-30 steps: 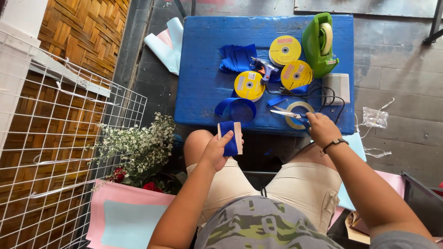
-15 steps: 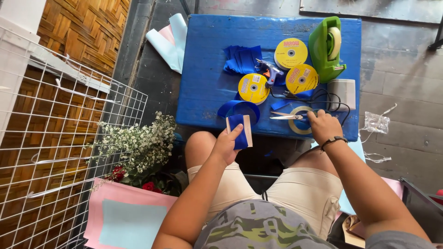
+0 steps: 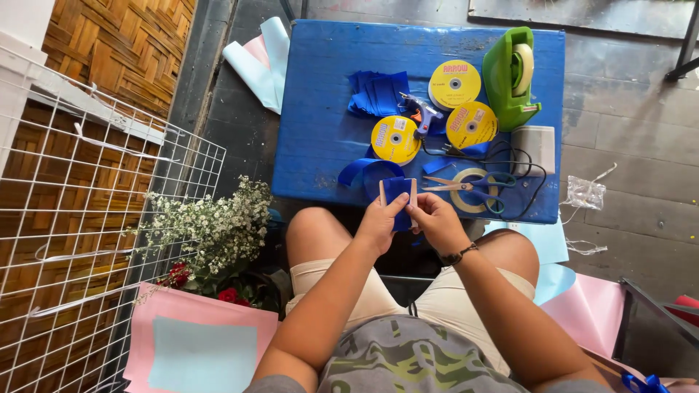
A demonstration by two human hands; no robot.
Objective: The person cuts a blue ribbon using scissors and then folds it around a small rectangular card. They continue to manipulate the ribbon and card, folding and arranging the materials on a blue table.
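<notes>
Blue ribbon (image 3: 397, 195) wound round a small pale card (image 3: 413, 193), held up over the near edge of the desk (image 3: 320, 131), just above the knees. Left hand (image 3: 378, 222) gripping the card from the left, thumb laid across the ribbon's face; right hand (image 3: 437, 220) pinching the right edge, fingers curled behind, a dark band at its wrist. Both grips narrow and closed on the card. Loose loop of the same ribbon (image 3: 360, 172) lying on the desk just beyond the hands. Scissors (image 3: 466, 185) just right of the card, resting across a tape ring (image 3: 470, 191), blades pointing left, apart from the right hand. Farther out, three yellow spools (image 3: 395, 138) in a cluster, a glue gun (image 3: 422, 113) between them, its black cord (image 3: 520, 164) looping right past a white block (image 3: 537, 145). Stack of blue cut pieces (image 3: 378, 93) to the far left of the spools. Green tape dispenser (image 3: 513, 76) at the far right corner. On the floor to the left, white flowers (image 3: 211, 225) with red ones under them, beside a wire grid (image 3: 80, 218). Pink and pale blue paper sheets (image 3: 196, 342) near left, more sheets far left past the desk.
</notes>
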